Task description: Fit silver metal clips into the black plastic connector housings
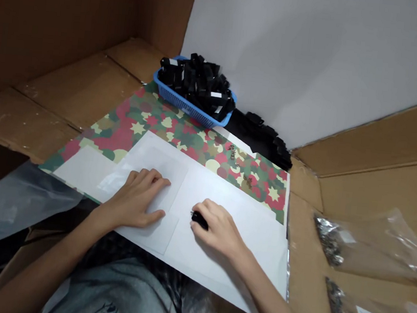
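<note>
My left hand (140, 199) lies with fingers apart on a thin translucent plastic sheet (166, 229), which rests on white paper (237, 203). To its right, my right hand (220, 226) is closed around a small black piece (199, 219) with a metallic bit at its left end. That piece is held just at or above the paper; whether it touches is unclear, and my fingers hide part of it.
A blue basket (187, 107) heaped with black plastic parts (197, 79) stands at the back on a camouflage-patterned board (153, 117). Small metal bits (232, 151) lie there. More black parts (265, 135) line the wall. Bags of metal pieces (329, 239) lie on cardboard at right.
</note>
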A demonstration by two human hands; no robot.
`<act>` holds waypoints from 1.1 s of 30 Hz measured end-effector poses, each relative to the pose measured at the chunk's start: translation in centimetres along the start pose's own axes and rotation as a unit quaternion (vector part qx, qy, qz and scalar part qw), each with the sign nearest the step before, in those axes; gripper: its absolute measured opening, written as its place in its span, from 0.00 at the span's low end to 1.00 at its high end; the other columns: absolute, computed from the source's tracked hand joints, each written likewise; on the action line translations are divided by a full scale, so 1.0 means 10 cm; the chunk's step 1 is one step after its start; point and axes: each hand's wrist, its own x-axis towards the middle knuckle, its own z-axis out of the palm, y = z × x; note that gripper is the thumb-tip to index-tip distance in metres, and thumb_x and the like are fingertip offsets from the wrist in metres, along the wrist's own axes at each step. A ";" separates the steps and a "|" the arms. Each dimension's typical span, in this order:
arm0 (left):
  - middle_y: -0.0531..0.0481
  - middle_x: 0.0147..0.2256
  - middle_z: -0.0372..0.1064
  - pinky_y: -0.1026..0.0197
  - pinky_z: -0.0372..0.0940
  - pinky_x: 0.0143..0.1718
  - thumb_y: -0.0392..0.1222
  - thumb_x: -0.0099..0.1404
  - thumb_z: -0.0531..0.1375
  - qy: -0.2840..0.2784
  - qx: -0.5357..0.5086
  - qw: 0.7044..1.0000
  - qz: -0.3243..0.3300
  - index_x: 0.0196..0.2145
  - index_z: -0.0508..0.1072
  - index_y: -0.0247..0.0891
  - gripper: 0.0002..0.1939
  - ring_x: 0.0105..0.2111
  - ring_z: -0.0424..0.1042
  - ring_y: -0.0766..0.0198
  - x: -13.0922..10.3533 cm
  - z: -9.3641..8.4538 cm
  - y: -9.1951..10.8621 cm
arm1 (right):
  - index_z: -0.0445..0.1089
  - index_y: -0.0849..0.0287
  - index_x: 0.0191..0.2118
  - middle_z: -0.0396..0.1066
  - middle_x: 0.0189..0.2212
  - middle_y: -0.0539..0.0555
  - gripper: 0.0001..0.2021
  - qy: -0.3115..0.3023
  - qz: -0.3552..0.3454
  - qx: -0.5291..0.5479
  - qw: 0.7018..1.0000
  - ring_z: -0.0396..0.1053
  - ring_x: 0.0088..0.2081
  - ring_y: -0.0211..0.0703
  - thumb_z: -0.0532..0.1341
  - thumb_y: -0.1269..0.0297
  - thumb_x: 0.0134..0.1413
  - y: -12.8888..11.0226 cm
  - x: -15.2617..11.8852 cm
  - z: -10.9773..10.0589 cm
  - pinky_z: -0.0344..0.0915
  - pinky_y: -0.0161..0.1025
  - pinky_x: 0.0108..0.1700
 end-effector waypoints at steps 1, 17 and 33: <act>0.42 0.44 0.60 0.47 0.54 0.44 0.50 0.58 0.58 0.006 0.000 1.000 0.002 0.51 0.63 0.36 0.26 0.43 0.60 0.50 0.00 0.01 0.00 | 0.65 0.56 0.32 0.67 0.29 0.51 0.04 0.008 -0.015 -0.025 1.000 0.63 0.29 0.41 0.56 0.69 0.49 -0.03 -0.04 0.06 0.59 0.38 0.32; 0.39 0.45 0.61 0.46 0.55 0.43 0.52 0.57 0.58 0.023 0.012 1.000 0.004 0.51 0.64 0.35 0.28 0.44 0.60 0.48 0.00 0.08 0.03 | 0.68 0.59 0.31 0.65 0.27 0.53 0.04 0.081 -0.088 -0.031 0.992 0.60 0.30 0.42 0.56 0.72 0.51 -0.17 -0.07 0.22 0.59 0.39 0.33; 0.39 0.46 0.61 0.46 0.54 0.44 0.53 0.58 0.57 0.010 0.017 1.000 0.007 0.51 0.64 0.34 0.27 0.44 0.59 0.47 0.00 0.08 0.03 | 0.68 0.59 0.33 0.65 0.27 0.53 0.04 0.083 -0.099 0.017 0.991 0.61 0.31 0.43 0.56 0.72 0.52 -0.15 -0.04 0.24 0.62 0.40 0.32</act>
